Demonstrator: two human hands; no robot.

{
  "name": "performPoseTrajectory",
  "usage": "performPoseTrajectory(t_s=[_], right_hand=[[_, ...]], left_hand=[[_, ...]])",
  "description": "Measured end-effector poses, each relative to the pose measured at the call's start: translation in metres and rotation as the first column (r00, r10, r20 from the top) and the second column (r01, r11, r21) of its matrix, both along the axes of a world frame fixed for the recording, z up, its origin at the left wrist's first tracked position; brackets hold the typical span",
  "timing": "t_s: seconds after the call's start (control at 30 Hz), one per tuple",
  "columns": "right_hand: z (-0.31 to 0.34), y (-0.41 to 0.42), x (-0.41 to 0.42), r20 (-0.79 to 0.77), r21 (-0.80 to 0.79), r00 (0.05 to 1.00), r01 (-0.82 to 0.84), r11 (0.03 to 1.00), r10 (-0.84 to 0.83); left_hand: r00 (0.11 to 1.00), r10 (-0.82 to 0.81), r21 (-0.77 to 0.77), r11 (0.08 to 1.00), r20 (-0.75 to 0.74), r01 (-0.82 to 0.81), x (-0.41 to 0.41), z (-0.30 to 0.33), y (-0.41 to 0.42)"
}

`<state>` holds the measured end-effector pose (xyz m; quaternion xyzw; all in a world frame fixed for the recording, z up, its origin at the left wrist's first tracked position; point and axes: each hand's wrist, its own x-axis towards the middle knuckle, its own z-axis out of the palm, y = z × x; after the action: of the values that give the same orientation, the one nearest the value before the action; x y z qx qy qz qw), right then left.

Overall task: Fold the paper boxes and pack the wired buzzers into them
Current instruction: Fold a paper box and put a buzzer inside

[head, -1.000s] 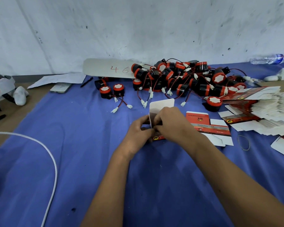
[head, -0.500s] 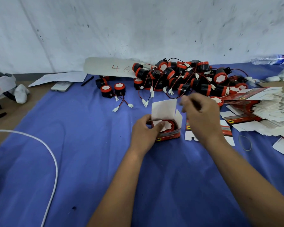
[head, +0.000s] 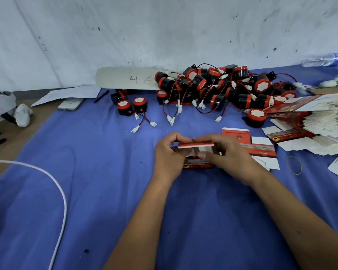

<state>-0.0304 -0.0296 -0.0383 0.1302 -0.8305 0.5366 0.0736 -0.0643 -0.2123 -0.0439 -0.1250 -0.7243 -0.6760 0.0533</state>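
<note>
Right hand [head: 228, 154] back on box [head: 198, 162], lid now folded down. Both hands' grip pinches lid; left hand [head: 169, 155] steadies. Box mid-tabletop [head: 105, 191]. Tuck flap squarely, wire inside.

buzzer pile [head: 222, 88] behind the box [head: 196, 154] — flat boxes [head: 308, 121] stacked right.

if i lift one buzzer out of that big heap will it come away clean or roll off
Probably not clean: the buzzers in the heap have thin red and black wires crossing each other, so neighbours may drag along. Set on its side, the round body could roll; the two buzzers standing alone rest on flat ends and look stable.
</note>
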Motion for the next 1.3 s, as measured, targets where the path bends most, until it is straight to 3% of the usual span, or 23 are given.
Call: performPoseTrajectory(t_s=[0.1, 0.2, 0.3, 0.43, 0.6, 0.87, 1.3], right_hand=[[0.002, 0.01, 0.004, 0.092, -0.001, 0.991, -0.103, 0.995, 0.103], [0.003, 0.006, 0.005, 0.102, -0.12, 0.994, -0.028, 0.992, 0.04], [-0.001, 0.003, 0.005, 0.021, 0.06, 0.999, 0.034, 0.998, -0.035], [0.002, 0.002, 0.01, -0.143, 0.282, 0.987, 0.108, 0.953, -0.069], [0.003, 0.0, 0.012, -0.267, 0.322, 0.963, 0.124, 0.939, -0.035], [0.003, -0.005, 0.016, -0.303, 0.392, 0.952, 0.094, 0.915, 0.032], [-0.002, -0.014, 0.014, -0.242, 0.204, 0.964, 0.16, 0.966, -0.108]], left_hand=[[0.997, -0.024, 0.009, 1.0, 0.069, 0.024, 0.003, 0.004, 0.0], [0.976, -0.142, 0.058, 0.989, 0.165, 0.134, 0.004, 0.006, -0.012], [0.925, -0.27, 0.165, 0.959, 0.267, 0.232, 0.002, 0.006, -0.026], [0.921, -0.329, 0.022, 0.943, 0.208, 0.332, 0.007, 0.007, -0.031], [0.922, -0.342, -0.049, 0.933, 0.182, 0.356, 0.007, 0.006, -0.034], [0.938, -0.312, -0.158, 0.929, 0.151, 0.335, 0.01, 0.01, -0.03], [0.951, -0.29, -0.264, 0.914, 0.105, 0.308, 0.011, 0.01, -0.028]])
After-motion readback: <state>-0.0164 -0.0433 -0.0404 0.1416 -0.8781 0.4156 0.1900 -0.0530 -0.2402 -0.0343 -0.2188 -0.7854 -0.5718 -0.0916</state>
